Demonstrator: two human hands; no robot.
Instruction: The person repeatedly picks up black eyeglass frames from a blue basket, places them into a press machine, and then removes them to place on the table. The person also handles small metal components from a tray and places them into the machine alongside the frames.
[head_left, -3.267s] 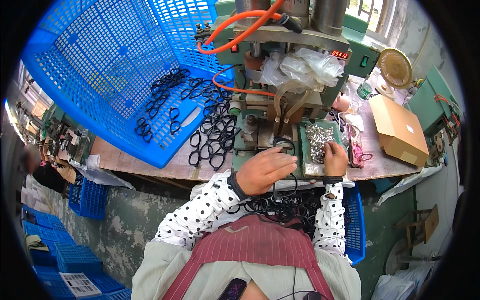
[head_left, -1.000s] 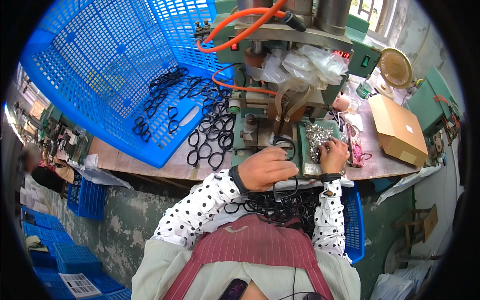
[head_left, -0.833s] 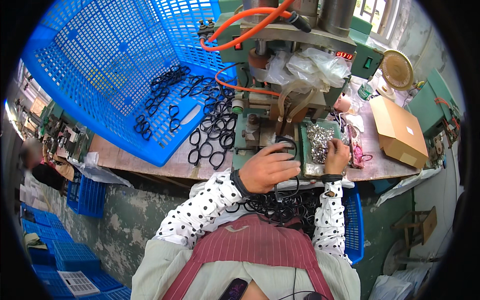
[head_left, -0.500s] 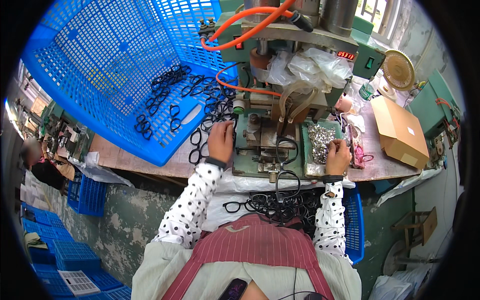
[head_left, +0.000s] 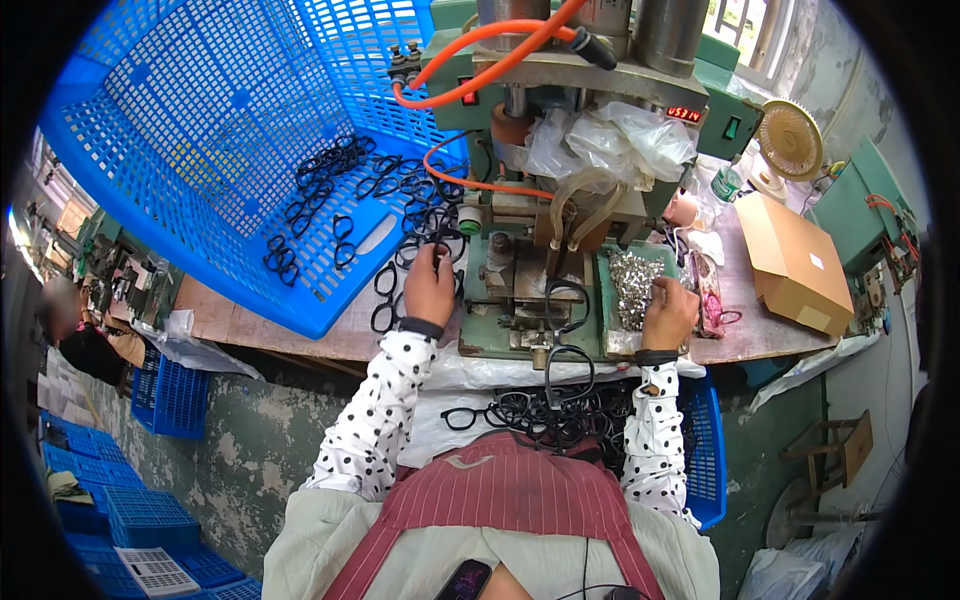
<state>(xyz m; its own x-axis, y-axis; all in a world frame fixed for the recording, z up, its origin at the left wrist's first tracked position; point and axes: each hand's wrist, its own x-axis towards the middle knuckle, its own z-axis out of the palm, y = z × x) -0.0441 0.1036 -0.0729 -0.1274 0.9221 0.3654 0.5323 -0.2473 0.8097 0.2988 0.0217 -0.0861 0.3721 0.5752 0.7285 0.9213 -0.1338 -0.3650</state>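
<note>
My left hand (head_left: pixel 428 292) is at the pile of black eyeglass frames (head_left: pixel 385 283) on the table left of a green press (head_left: pixel 480 330). Its fingers are pinched on one frame, partly hidden by the hand. Another black eyeglass frame (head_left: pixel 557 347) hangs lengthwise at the front of the press, its upper part under the tooling, untouched by either hand. Over at the right, my right hand (head_left: pixel 670 318) rests at the edge of a tray of small shiny metal parts (head_left: pixel 632 285). Its thumb and fingers are closed together; anything between them is too small to see.
A big blue basket (head_left: pixel 200 190) tilts over the table's left, with frames inside. More frames (head_left: pixel 530 415) lie before my apron, a blue crate (head_left: pixel 707 450) beside them. Orange hoses (head_left: pixel 480 65) loop across the press. Rightward stand a cardboard box (head_left: pixel 795 255) and a small fan (head_left: pixel 790 140).
My left hand has shifted slightly left, and its fingertips have closed on a frame in the pile. My right hand stays by the metal parts. The red display on the press has changed.
</note>
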